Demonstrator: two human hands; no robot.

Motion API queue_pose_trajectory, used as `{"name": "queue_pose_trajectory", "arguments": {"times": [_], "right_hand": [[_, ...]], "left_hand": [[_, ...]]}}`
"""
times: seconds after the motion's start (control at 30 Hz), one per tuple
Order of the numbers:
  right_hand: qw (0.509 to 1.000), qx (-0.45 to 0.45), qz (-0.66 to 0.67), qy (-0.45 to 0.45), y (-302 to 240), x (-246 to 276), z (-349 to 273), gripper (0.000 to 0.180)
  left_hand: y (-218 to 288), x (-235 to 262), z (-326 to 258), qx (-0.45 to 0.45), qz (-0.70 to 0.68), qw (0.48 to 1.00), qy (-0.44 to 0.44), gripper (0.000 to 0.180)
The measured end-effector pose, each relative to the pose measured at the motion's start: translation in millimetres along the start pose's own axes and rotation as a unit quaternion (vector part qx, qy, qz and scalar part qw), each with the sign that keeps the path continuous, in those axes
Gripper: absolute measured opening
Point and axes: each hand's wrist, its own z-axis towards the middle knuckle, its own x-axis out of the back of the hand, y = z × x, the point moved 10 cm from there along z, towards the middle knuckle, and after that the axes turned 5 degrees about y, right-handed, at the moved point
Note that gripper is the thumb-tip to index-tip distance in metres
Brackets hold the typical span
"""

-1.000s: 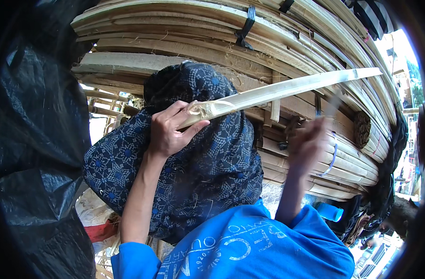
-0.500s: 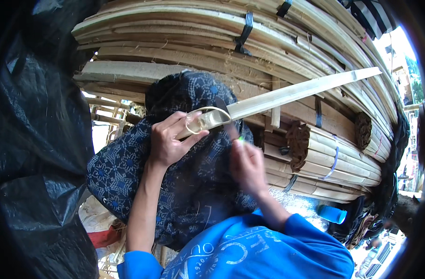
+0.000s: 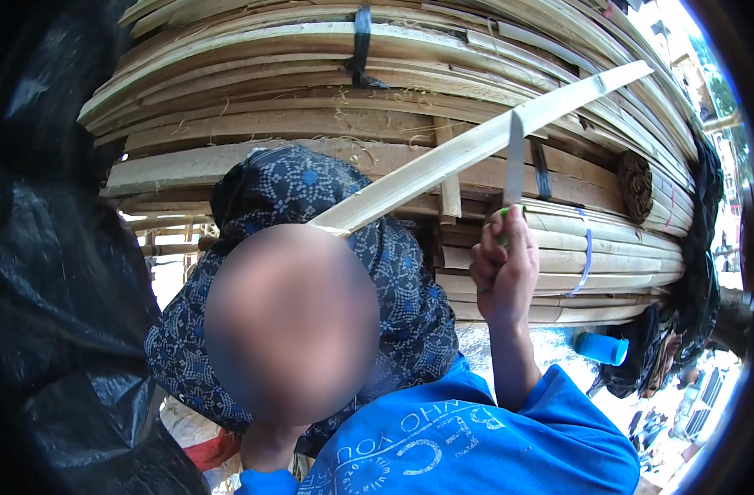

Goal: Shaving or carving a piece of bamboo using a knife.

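My right hand (image 3: 509, 268) is closed round the green handle of a knife (image 3: 516, 157). Its blade points up and away, in front of a long, pale bamboo strip (image 3: 443, 165). That strip slants from my lap up to the far right, across the dark patterned cloth (image 3: 414, 285) over my legs. A round blurred patch covers the strip's near end and the place where my left forearm (image 3: 268, 445) leads. My left hand's fingers cannot be made out there, nor what they hold.
Stacked bamboo strips (image 3: 261, 124) bound with dark ties lie just beyond my knees. Shorter tied bundles (image 3: 558, 256) are at the right. Black plastic sheeting (image 3: 55, 272) hangs along the left, and a blue plastic container (image 3: 601, 348) lies at the right.
My right hand and the knife have moved right, away from my left hand, and the blade now points up. The strip's far end sits higher. A thin loop seen by my left fingers is now hidden.
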Motion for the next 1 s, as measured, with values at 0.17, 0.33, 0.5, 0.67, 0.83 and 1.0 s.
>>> {"name": "queue_pose_trajectory", "arguments": {"times": [0.17, 0.33, 0.5, 0.67, 0.83, 1.0], "right_hand": [[0.991, -0.034, -0.095, -0.084, 27, -28, -10, 0.034], [0.981, -0.051, -0.147, -0.115, 42, -35, -10, 0.035], [0.98, -0.027, -0.162, -0.114, 45, -34, -2, 0.034], [0.979, -0.093, -0.118, -0.137, 58, -39, -19, 0.034], [0.993, 0.041, -0.101, -0.039, 9, -22, -5, 0.037], [0.77, 0.455, -0.441, -0.075, 28, -66, -58, 0.03]], "left_hand": [[-20, -63, 5, -0.03, -0.003, 0.997, -0.075, 0.032], [-61, -59, -8, 0.047, -0.169, 0.984, -0.035, 0.018], [-73, -66, -17, 0.066, -0.234, 0.969, -0.046, 0.009], [-84, -69, -21, 0.109, -0.28, 0.953, -0.038, 0.008], [-97, -63, -24, 0.13, -0.311, 0.942, -0.009, 0.006], [-90, -70, -21, 0.093, -0.334, 0.938, -0.011, 0.007]]}}
